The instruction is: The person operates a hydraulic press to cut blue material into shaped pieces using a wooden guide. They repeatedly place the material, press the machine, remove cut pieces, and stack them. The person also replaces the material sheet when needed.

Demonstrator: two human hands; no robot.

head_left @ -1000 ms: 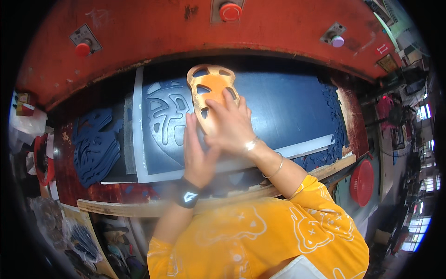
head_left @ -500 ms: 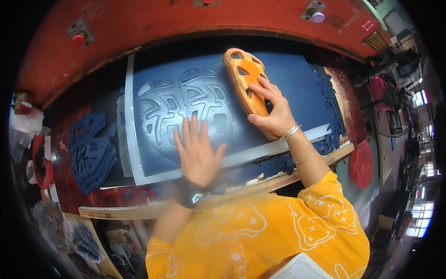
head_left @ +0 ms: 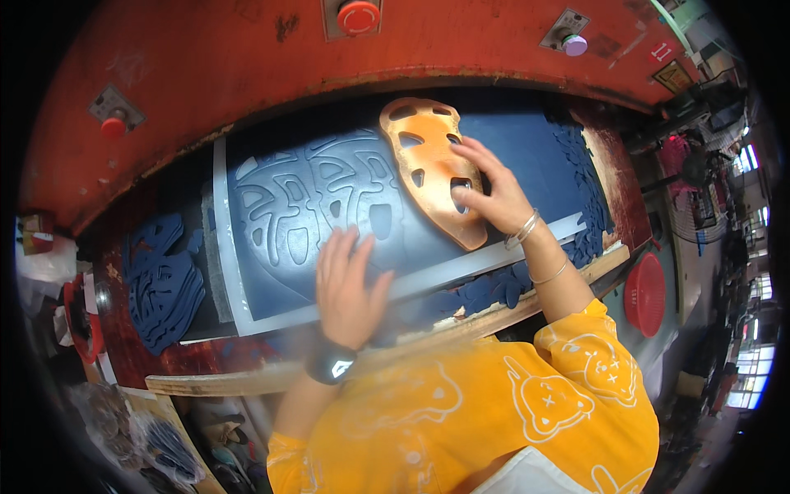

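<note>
A blue sheet (head_left: 510, 123) lies before me, with cut or pressed shoe-sole outlines (head_left: 300, 198) in its left half. On the sheet, right of those outlines, is an orange sole-shaped cutting die (head_left: 428, 156) with several openings. My right hand (head_left: 494, 185) grips the die's right side, thumb by one of its lower openings and fingers over the edge. My left hand (head_left: 350, 292) is open, fingers stretched out, at the sheet's near edge below the outlines; whether it touches the sheet I cannot tell.
A red machine beam (head_left: 247, 58) with buttons spans the far side. Blue cut pieces (head_left: 164, 288) are stacked at left. Blue scraps (head_left: 494, 290) lie along the near and right edges. A wooden rail (head_left: 222, 384) runs in front of me; a red basket (head_left: 644, 295) stands at right.
The die has turned from a tilted position to lie flatter on the sheet, my right hand still at its right side. My left hand has drawn back slightly toward me.
</note>
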